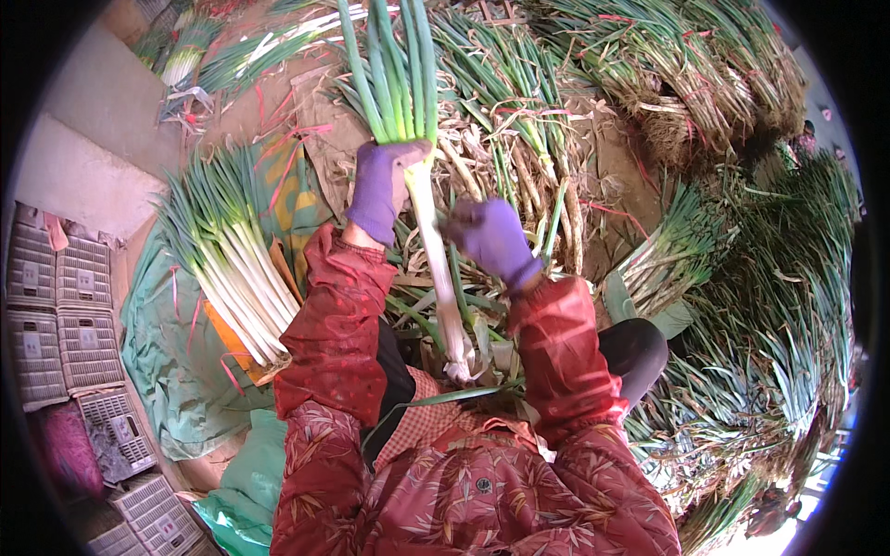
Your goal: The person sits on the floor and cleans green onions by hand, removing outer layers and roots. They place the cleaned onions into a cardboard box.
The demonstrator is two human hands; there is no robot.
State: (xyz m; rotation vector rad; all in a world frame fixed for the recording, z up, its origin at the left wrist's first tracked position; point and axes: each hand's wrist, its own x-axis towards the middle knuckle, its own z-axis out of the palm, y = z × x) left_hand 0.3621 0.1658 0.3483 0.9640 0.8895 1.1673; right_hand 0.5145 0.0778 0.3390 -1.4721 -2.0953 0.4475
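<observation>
My left hand [389, 182], in a purple glove, is closed round a large green onion [432, 257] where its white stalk meets the green leaves. The stalk hangs down towards my lap, its root end low between my knees. My right hand [487, 240], gloved in purple with dark fingertips, is just right of the stalk; its fingers are blurred, and whether they grip anything is unclear. To the left lies a row of cleaned green onions [240, 278] with white stalks. Beyond my hands are untrimmed green onions [528, 139] with dry brown skins and red ties.
Peeled leaves and scraps [417, 299] lie before me. A large heap of green onions [758, 313] fills the right, with rooted bundles [695, 83] at the back right. Stacked plastic crates [87, 278] and a green tarp [167, 375] are on the left. Partly visible people are at the far right.
</observation>
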